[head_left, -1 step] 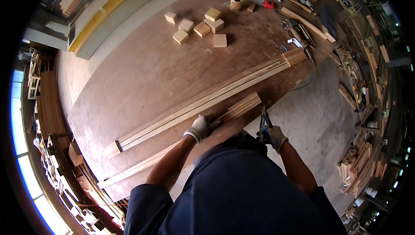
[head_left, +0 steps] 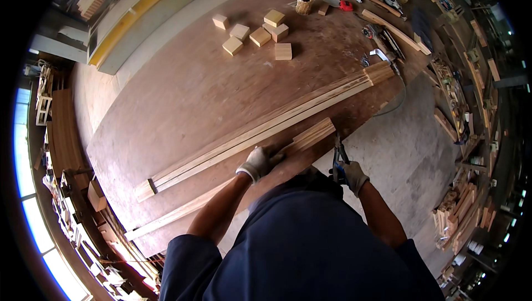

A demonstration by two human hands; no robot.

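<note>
My left hand (head_left: 257,163), in a pale glove with dark fingers, is closed on a long wooden strip (head_left: 185,210) lying along the table's near edge. A short wood block (head_left: 313,137) sits at the right end of that strip. Just past this end, my right hand (head_left: 354,177), also gloved, grips pliers (head_left: 340,150) with dark jaws and some blue on the handles. Their jaws point away from me, close to the block's end; whether they touch it I cannot tell. Farther in lies a pair of long strips (head_left: 266,129) with blocks at both ends.
Several loose wood blocks (head_left: 260,37) lie on the brown tabletop (head_left: 183,96). At the far right are a brush pot (head_left: 303,4), a red-cased tool (head_left: 346,6), a power tool (head_left: 372,33) and a thin hose (head_left: 404,93). Wood offcuts (head_left: 455,212) are piled at right.
</note>
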